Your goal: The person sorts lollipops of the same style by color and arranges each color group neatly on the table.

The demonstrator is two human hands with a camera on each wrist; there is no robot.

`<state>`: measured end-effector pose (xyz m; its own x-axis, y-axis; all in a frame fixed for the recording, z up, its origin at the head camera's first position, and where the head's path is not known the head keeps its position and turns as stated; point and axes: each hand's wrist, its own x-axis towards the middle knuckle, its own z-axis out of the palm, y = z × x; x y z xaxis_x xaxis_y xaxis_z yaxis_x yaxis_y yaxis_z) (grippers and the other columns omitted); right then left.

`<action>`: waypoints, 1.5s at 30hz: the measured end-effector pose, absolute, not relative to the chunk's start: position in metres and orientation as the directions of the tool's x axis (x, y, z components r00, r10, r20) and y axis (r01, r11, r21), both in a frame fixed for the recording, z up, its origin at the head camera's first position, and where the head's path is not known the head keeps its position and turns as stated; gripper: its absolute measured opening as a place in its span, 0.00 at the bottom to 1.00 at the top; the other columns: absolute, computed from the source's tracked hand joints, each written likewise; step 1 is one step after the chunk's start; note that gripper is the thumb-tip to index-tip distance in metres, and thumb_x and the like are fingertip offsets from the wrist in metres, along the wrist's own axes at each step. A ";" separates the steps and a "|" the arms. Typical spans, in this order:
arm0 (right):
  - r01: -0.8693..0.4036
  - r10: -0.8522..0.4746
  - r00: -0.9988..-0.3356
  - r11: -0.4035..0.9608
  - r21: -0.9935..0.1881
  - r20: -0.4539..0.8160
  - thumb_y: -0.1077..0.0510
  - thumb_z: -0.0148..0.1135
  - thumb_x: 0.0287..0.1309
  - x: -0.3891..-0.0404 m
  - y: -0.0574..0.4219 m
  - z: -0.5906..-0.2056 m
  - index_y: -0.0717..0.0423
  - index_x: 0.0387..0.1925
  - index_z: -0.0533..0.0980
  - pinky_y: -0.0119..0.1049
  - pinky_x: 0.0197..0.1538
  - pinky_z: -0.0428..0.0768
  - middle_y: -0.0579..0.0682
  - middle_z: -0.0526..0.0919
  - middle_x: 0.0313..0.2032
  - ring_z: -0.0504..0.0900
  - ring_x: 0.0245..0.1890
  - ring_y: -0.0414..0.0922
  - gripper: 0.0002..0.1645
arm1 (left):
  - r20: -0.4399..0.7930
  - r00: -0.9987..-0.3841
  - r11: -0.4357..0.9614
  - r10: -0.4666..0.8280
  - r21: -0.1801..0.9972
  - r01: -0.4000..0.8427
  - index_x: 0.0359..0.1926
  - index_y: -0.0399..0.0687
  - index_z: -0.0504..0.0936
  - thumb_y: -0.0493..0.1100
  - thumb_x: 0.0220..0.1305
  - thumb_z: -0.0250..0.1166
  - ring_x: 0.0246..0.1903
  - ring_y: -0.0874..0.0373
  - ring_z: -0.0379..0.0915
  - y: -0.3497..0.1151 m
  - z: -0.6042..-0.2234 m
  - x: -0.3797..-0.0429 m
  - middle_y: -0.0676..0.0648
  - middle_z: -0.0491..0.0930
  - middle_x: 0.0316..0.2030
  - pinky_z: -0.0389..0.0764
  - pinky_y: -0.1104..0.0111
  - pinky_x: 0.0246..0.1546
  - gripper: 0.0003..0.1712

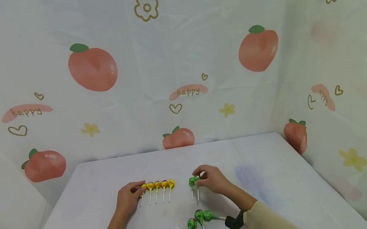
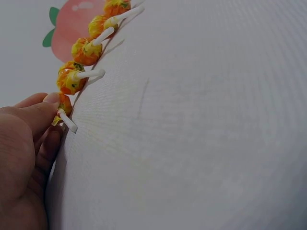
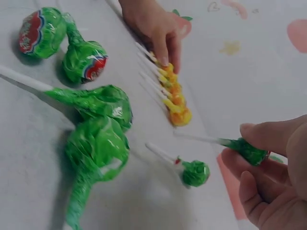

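Note:
On the white table, my left hand (image 1: pixel 127 199) pinches the leftmost yellow lollipop (image 2: pixel 65 104) by its wrapped head. Beside it, more yellow lollipops (image 1: pixel 157 184) stand in a side-by-side row, their white sticks toward me. To the right, my right hand (image 1: pixel 215 181) holds a green lollipop (image 3: pixel 253 152) between thumb and fingers, its stick pointing away from the palm. Just left of that one lies another green lollipop (image 3: pixel 195 173), apart from the fingers in the right wrist view. Nearer to me, several green lollipops (image 1: pixel 199 215) lie loosely grouped, with sticks in different directions.
The white table (image 1: pixel 252 151) ends at a backdrop (image 1: pixel 205 17) printed with peaches, flowers and hearts. A similar sheet hangs at the right side. Black wrist mounts (image 1: pixel 234 221) sit under both wrists, the right one close to a green lollipop's stick.

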<state>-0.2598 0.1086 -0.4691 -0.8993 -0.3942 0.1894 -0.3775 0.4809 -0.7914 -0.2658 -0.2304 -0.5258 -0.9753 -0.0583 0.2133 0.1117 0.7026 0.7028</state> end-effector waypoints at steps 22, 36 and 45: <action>-0.260 -0.267 -0.955 0.543 -0.799 0.129 0.65 0.69 0.55 -0.284 0.122 -0.497 0.63 0.46 0.80 0.38 0.36 0.78 0.53 0.83 0.41 0.81 0.37 0.48 0.16 | 0.206 -0.977 0.698 -0.060 0.708 0.107 0.52 0.44 0.84 0.39 0.62 0.67 0.40 0.50 0.74 -0.230 -0.525 -0.266 0.42 0.82 0.46 0.76 0.53 0.45 0.17; -0.250 -0.252 -0.959 0.542 -0.802 0.128 0.63 0.69 0.55 -0.291 0.121 -0.513 0.61 0.44 0.82 0.38 0.37 0.78 0.51 0.84 0.39 0.80 0.38 0.47 0.13 | 0.221 -0.974 0.699 -0.052 0.705 0.123 0.52 0.44 0.84 0.39 0.62 0.68 0.39 0.51 0.74 -0.231 -0.526 -0.266 0.42 0.82 0.45 0.76 0.53 0.43 0.17; -0.261 -0.275 -0.953 0.546 -0.796 0.124 0.62 0.70 0.54 -0.290 0.119 -0.514 0.61 0.43 0.83 0.39 0.40 0.77 0.50 0.84 0.38 0.79 0.37 0.46 0.13 | 0.234 -0.971 0.701 -0.043 0.700 0.137 0.52 0.43 0.85 0.39 0.62 0.68 0.38 0.52 0.74 -0.231 -0.527 -0.266 0.43 0.82 0.44 0.76 0.56 0.41 0.16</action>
<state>-0.2900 0.1195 -0.5141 -0.9533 -0.2754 0.1243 -0.2615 0.5458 -0.7961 -0.2662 -0.2313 -0.5269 -0.9713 -0.0435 0.2340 0.1373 0.7007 0.7002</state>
